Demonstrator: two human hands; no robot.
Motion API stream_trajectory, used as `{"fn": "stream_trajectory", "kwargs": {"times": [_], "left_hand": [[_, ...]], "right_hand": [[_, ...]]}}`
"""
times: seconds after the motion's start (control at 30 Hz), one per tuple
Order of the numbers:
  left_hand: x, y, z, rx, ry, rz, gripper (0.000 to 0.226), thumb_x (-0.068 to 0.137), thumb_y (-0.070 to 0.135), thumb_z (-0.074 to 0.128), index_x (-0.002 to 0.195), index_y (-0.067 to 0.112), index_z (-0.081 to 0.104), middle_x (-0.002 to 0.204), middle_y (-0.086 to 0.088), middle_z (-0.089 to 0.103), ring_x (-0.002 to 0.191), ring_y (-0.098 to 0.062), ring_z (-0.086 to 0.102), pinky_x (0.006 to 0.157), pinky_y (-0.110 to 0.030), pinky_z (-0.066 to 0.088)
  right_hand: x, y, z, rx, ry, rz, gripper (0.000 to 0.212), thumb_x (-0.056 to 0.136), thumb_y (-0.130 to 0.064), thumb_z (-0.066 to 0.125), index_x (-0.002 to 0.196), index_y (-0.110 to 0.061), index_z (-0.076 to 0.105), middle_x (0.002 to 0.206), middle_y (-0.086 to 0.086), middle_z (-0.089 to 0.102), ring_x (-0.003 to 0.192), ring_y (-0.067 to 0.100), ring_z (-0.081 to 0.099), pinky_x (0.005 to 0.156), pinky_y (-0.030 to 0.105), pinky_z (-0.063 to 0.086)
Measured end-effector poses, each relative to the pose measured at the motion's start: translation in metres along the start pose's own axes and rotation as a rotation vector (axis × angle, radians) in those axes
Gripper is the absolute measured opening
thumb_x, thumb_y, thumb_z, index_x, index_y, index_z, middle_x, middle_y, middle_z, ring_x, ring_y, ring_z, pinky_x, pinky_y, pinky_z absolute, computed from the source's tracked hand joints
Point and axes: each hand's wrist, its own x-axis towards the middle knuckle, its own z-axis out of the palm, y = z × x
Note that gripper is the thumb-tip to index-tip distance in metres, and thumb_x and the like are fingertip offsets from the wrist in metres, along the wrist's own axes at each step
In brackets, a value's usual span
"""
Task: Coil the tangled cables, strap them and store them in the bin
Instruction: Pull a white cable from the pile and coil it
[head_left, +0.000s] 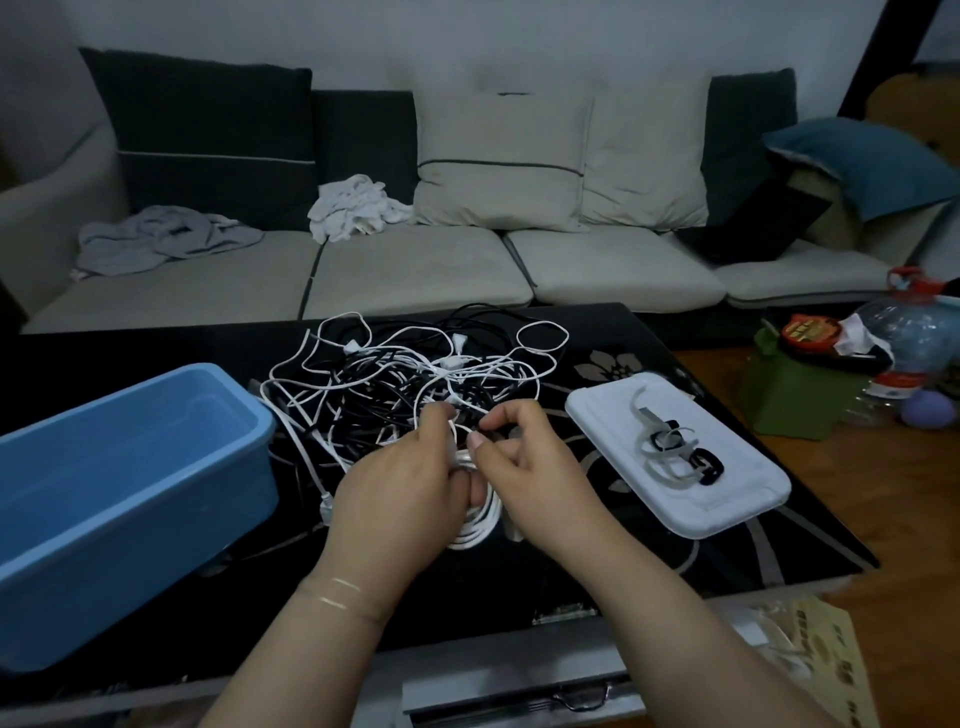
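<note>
A tangle of white and black cables (415, 364) lies spread on the black glass table (623, 545). My left hand (400, 483) grips a small coil of white cable (480, 525) that hangs below my fingers. My right hand (524, 462) pinches the same white cable close to the left hand, where it runs up into the tangle. The open blue bin (130, 467) stands at the left of the table, and nothing shows inside it. A white lid (675, 457) at the right carries several white and black straps (675, 447).
A sofa (415, 270) with cushions and crumpled cloths runs behind the table. Bottles, a green box (795, 395) and clutter sit on the wooden floor at the right. A printed sheet (810, 660) lies near the table's front right corner.
</note>
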Motion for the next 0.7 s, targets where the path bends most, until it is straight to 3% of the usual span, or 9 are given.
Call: {"fn": "stream_trajectory", "kwargs": {"times": [0.1, 0.2, 0.33, 0.5, 0.7], "left_hand": [[0.001, -0.002, -0.001, -0.372, -0.073, -0.143, 0.047, 0.083, 0.026, 0.058, 0.126, 0.031, 0.039, 0.087, 0.003, 0.069, 0.085, -0.021, 0.065, 0.068, -0.034, 0.045], [0.007, -0.009, -0.001, -0.722, -0.203, -0.258, 0.050, 0.081, 0.013, 0.067, 0.121, 0.034, 0.044, 0.073, 0.013, 0.070, 0.069, -0.003, 0.064, 0.068, -0.025, 0.048], [0.010, -0.014, -0.011, -1.028, -0.338, -0.332, 0.056, 0.082, 0.006, 0.071, 0.128, 0.025, 0.044, 0.083, 0.006, 0.070, 0.079, -0.004, 0.066, 0.073, -0.013, 0.049], [0.013, -0.014, -0.013, -1.185, -0.335, -0.421, 0.039, 0.087, 0.010, 0.064, 0.125, 0.007, 0.055, 0.099, -0.010, 0.074, 0.099, -0.016, 0.069, 0.083, -0.018, 0.050], [0.011, -0.012, -0.007, -1.230, -0.267, -0.471, 0.013, 0.085, 0.011, 0.066, 0.097, 0.010, 0.072, 0.093, -0.016, 0.074, 0.093, -0.032, 0.062, 0.087, -0.040, 0.039]], "right_hand": [[0.000, 0.000, -0.002, -0.059, -0.005, -0.047, 0.011, 0.097, -0.029, 0.051, 0.097, -0.027, 0.040, 0.062, -0.002, 0.064, 0.044, 0.002, 0.046, 0.053, 0.023, 0.037], [-0.001, 0.002, -0.005, -0.085, -0.015, -0.058, 0.012, 0.097, -0.030, 0.051, 0.097, -0.029, 0.039, 0.063, -0.002, 0.065, 0.046, 0.001, 0.046, 0.054, 0.023, 0.036], [-0.001, 0.006, -0.009, -0.142, -0.009, -0.076, 0.012, 0.096, -0.033, 0.051, 0.097, -0.031, 0.039, 0.069, -0.003, 0.068, 0.054, 0.000, 0.054, 0.060, 0.027, 0.041], [-0.002, 0.004, -0.012, -0.170, 0.001, -0.108, 0.012, 0.097, -0.031, 0.050, 0.096, -0.030, 0.039, 0.070, -0.007, 0.068, 0.052, 0.000, 0.051, 0.057, 0.025, 0.040], [-0.002, 0.005, -0.011, -0.166, 0.001, -0.103, 0.010, 0.097, -0.032, 0.049, 0.096, -0.031, 0.040, 0.071, -0.006, 0.069, 0.049, 0.000, 0.052, 0.056, 0.026, 0.039]]}}
